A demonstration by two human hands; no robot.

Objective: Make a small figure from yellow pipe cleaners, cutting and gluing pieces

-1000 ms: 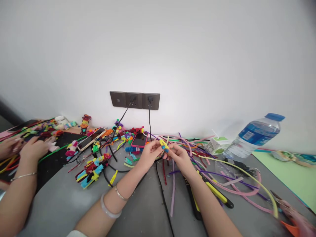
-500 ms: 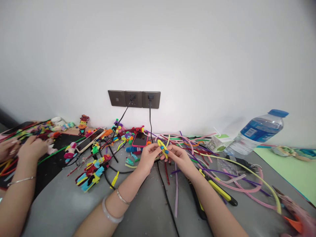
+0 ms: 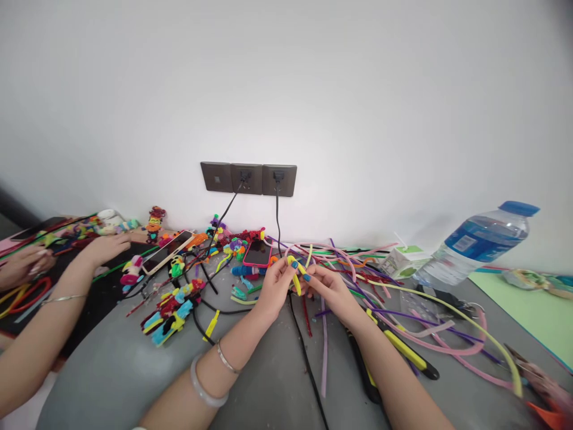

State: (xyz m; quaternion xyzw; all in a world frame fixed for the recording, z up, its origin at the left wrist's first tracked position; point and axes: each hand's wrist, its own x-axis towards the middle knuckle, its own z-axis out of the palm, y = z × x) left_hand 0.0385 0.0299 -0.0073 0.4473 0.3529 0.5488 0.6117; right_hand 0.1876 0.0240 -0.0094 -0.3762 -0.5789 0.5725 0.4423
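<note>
Both hands are up over the middle of the grey table (image 3: 268, 382), just in front of the wall. The left hand (image 3: 274, 286) and the right hand (image 3: 329, 289) meet fingertip to fingertip, and pinched between them is a yellow pipe cleaner (image 3: 296, 278), bent into a small loop and held just above the tabletop. The left thumb and fingers close on its upper end and the right fingers clamp its other side, so both hands grip it firmly. A pale bangle (image 3: 203, 388) and a thin bracelet sit on the left wrist. Directly below the hands a black cable (image 3: 308, 364) runs down the table from the wall sockets (image 3: 248, 178), and a lilac pipe cleaner (image 3: 323, 352) lies straight beside it. To the right there's a loose tangle of pink, purple and yellow stems, a yellow-handled tool (image 3: 403, 352) by the right forearm, a small drink carton (image 3: 403, 260) and a water bottle (image 3: 474, 245) lying tilted near a green sheet (image 3: 532, 310). Just behind the hands lies a pink phone (image 3: 258, 253), and further left a gold phone (image 3: 168, 251). Finished pipe-cleaner figures (image 3: 170, 307) lie scattered to the left. At the far left a co-worker's hand (image 3: 105, 246) rests flat among more coloured stems.
</note>
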